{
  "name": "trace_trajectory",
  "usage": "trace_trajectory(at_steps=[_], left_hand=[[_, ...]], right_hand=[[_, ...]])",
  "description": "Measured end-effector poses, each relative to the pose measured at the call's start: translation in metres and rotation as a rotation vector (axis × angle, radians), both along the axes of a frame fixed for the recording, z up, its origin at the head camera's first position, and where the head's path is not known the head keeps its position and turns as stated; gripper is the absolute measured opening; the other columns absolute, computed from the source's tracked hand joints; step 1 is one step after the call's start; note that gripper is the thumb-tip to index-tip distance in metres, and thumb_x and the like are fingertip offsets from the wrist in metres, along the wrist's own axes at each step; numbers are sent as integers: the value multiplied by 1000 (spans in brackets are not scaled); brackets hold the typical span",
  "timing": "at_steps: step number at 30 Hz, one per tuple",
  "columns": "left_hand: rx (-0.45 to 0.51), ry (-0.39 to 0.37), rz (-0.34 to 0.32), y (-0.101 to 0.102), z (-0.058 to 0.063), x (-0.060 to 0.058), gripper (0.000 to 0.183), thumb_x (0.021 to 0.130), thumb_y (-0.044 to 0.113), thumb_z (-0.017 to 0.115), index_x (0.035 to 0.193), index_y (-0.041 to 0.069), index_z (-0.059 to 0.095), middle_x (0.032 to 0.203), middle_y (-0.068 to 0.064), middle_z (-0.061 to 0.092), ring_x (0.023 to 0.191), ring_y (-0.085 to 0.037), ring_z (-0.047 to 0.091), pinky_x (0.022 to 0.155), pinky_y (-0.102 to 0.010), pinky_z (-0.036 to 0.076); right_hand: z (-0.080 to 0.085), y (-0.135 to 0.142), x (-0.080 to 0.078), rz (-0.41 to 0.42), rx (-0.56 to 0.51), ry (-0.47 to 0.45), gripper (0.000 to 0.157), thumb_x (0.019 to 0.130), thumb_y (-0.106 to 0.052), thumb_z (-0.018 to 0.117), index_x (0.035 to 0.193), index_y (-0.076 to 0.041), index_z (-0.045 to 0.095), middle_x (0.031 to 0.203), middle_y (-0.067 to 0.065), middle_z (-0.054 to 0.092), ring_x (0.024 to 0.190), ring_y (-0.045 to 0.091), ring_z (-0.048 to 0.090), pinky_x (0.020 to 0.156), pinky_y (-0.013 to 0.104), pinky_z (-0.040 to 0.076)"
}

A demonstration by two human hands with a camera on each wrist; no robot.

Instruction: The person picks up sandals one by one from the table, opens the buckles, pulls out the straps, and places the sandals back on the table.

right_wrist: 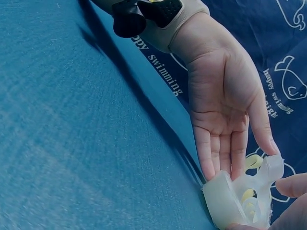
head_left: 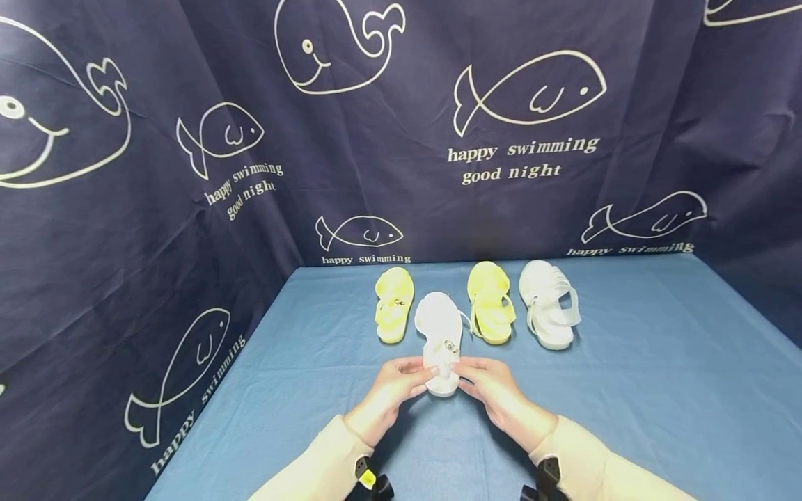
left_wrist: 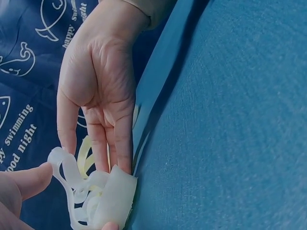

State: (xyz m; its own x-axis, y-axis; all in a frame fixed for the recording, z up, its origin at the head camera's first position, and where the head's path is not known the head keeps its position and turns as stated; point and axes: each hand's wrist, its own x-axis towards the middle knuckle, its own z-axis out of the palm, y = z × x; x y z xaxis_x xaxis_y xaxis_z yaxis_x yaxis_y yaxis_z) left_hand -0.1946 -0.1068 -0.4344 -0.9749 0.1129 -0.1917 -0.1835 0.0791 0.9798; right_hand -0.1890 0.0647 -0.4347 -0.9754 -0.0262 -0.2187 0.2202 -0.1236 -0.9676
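Both hands hold a white sandal (head_left: 438,316) by the sides of its near end, close over the blue cloth. On its left side, the left hand (head_left: 396,383) pinches it between thumb and fingers. The right hand (head_left: 495,390) grips the right side the same way. In the left wrist view, the right hand (left_wrist: 98,91) has its thumb on the strap and its other fingers stretched to the sole; the white sandal (left_wrist: 117,194) looks translucent there. The left hand (right_wrist: 220,96) appears palm-on in the right wrist view, fingertips at the white sandal (right_wrist: 223,199).
Beyond the held sandal lie a yellow sandal (head_left: 391,327) on the left, another yellow sandal (head_left: 489,278) right of centre and a second white sandal (head_left: 545,278) farther right. A dark blue curtain (head_left: 388,174) with fish drawings rises behind the cloth-covered table (head_left: 658,376).
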Motion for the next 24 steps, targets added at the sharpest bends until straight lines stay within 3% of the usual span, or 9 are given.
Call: trace_trajectory(at_steps=[14, 24], left_hand=[[-4, -13, 0, 1, 0, -6, 53, 85, 19, 74, 124, -12, 56, 112, -17, 67, 100, -18, 64, 95, -40, 53], [11, -28, -2, 0, 0, -9, 52, 87, 17, 71, 126, -13, 54, 117, -20, 65, 101, -17, 63, 96, -40, 52]], right_hand=[[3, -1, -5, -5, 5, 8, 39, 89, -3, 63, 119, 20, 54, 113, 21, 65, 96, 15, 64, 98, 41, 51], [4, -3, -8, -12, 3, -3, 42, 89, -2, 63, 122, 21, 51, 119, 28, 61, 99, 17, 63, 99, 43, 49]])
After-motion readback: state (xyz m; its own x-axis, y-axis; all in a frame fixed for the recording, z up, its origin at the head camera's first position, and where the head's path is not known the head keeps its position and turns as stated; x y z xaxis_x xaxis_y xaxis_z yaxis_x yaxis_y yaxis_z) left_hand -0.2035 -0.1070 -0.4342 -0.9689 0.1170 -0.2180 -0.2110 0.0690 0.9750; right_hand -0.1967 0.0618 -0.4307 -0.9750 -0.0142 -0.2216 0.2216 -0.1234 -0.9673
